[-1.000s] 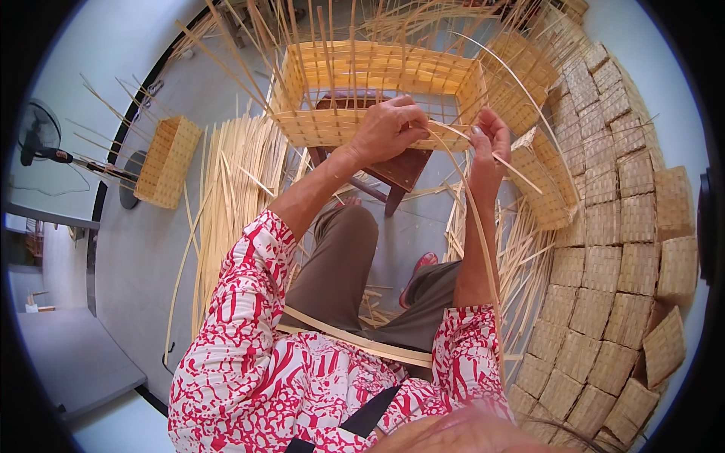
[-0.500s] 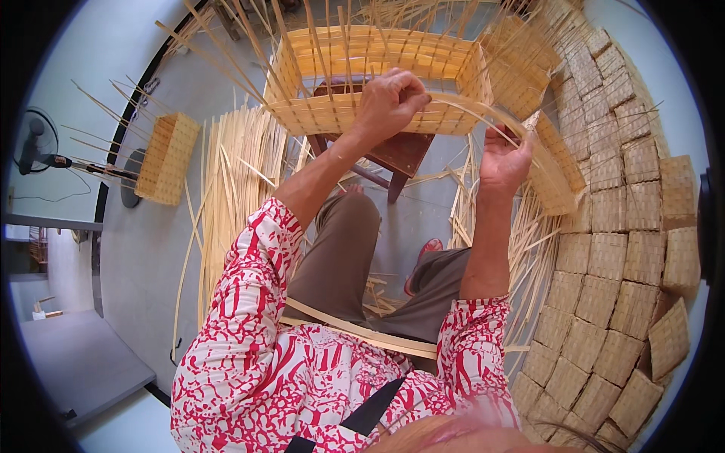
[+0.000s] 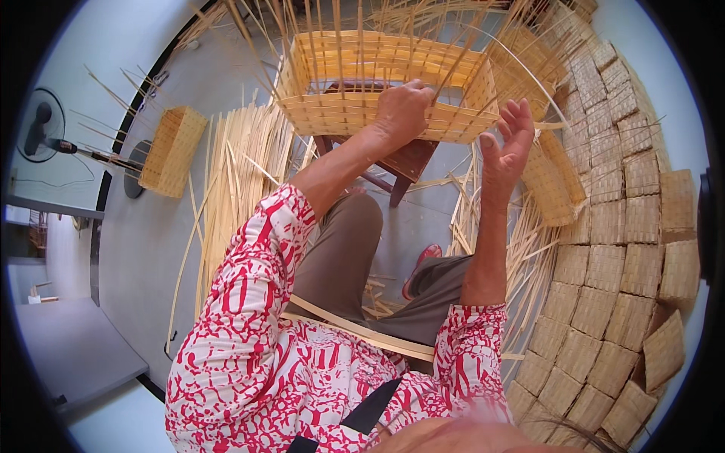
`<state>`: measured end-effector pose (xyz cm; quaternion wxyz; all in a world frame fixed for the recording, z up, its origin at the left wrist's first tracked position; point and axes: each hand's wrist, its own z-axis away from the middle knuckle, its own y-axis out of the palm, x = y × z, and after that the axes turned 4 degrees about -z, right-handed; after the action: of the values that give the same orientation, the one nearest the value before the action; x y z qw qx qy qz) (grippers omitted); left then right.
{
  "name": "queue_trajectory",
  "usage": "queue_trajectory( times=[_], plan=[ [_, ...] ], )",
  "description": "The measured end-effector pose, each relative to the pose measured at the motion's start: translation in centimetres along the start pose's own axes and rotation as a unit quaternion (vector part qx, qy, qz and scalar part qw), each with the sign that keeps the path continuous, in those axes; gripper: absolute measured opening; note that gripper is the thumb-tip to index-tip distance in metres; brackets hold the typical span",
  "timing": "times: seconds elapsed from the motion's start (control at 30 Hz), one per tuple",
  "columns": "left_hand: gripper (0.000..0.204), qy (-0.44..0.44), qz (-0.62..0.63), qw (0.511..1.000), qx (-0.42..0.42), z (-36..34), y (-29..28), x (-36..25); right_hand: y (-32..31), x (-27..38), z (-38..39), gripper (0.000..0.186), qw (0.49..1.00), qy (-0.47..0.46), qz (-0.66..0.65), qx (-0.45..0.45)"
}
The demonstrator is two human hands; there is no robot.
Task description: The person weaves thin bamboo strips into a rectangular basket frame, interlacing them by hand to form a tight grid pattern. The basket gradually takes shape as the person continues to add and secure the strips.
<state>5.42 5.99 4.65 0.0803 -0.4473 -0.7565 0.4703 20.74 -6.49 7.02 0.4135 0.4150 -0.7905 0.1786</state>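
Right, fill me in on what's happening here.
A person in a red-and-white patterned shirt sits weaving a rectangular bamboo basket that rests on a small wooden stool. The left hand grips the basket's near wall among the upright strips, while the right hand is open beside its right corner. Loose bamboo strips lie on the floor, and finished baskets are stacked on the right.

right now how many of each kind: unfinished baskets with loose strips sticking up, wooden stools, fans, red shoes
unfinished baskets with strips sticking up: 1
wooden stools: 1
fans: 1
red shoes: 1
total: 4
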Motion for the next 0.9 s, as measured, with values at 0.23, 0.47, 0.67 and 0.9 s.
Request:
queue_trajectory(
  times=[0.23,0.47,0.67,0.9],
  plan=[
    [0.013,0.025,-0.023,0.999,-0.015,0.0,-2.7,4.8,-2.4,-1.7,-0.7,0.04,0.955,-0.093,0.281,-0.009],
    [0.018,0.02,0.043,0.999,-0.008,4.3,-7.3,11.0,-0.1,-2.3,1.0,0.026,0.885,-0.162,0.389,0.2],
    [0.027,0.015,0.015,0.998,-0.063,5.8,-5.9,11.5,1.7,-2.1,1.8,0.01,0.886,-0.048,0.374,0.27],
    [0.028,-0.055,0.162,0.971,-0.17,6.1,-5.6,8.1,1.0,-2.9,1.3,0.01,0.902,0.024,0.361,0.234]
  ],
)
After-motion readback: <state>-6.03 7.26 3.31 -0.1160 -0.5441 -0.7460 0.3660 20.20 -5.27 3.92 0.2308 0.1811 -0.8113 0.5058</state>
